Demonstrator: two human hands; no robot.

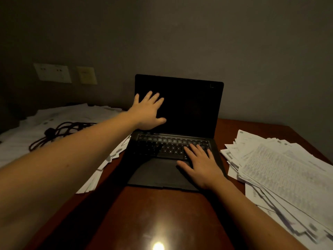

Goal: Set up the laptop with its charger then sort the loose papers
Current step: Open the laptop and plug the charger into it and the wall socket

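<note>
Here's my left hand [147, 110], flat against the dark screen of the laptop [189, 109], fingers [155, 97] straight and fanned apart, thumb out toward the hinge, nothing gripped. My right hand [200, 165] rests on the right side of the keyboard [162, 145], fingers loosely spread over the keys, palm down beside the trackpad [156, 170], pinning the base. The laptop stands open in the middle of the desk [153, 213], its lid tipped a little past upright. I judge it a stiff, fairly weighty slab, smooth in its finish and likely to slide on this glossy wood, so one palm on the base makes sense while the lid is set. The screen is the fragile part; I'd rather work the lid from its top edge or frame than lean on the panel. Off to my left the charger cable [63, 132] lies in a dark tangle on the left paper pile [59, 116], near the wall sockets [53, 73]. It looks limp and springy, best taken by the plug or its thicker lump, not by a loop. The right paper pile [279, 168] is fanned and askew just beside the laptop: light, floppy sheets, quick to slip off each other, better squared from both sides than pinched at a corner.
</note>
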